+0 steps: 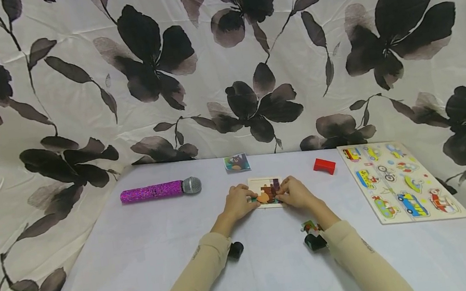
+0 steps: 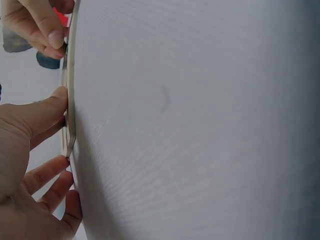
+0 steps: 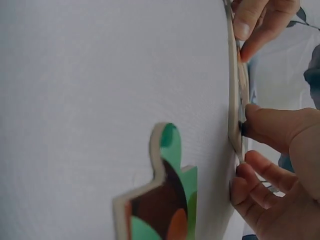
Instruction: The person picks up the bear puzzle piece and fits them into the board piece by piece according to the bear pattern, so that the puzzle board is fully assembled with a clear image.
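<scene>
Between the two hands lies a small jigsaw puzzle board (image 1: 263, 179) with a pale frame and brown and orange pieces in it. My left hand (image 1: 238, 202) is at its left side, thumb and index finger pinching an orange puzzle piece (image 1: 263, 197) over the board. From the right, my right hand (image 1: 295, 192) pinches a dark puzzle piece (image 2: 65, 47) close over the board; fingertips hide most of it. The other fingers of both hands rest by the board's outer edges. A loose puzzle piece (image 3: 170, 195), green and brown, lies near my right wrist.
A purple glittery microphone (image 1: 157, 191) lies at the back left. Behind the board is a small picture card (image 1: 237, 163). A red block (image 1: 325, 166) sits to the right, beside a large wooden vehicle puzzle (image 1: 403, 180). A floral cloth (image 1: 215, 70) hangs behind the white table (image 1: 144, 273).
</scene>
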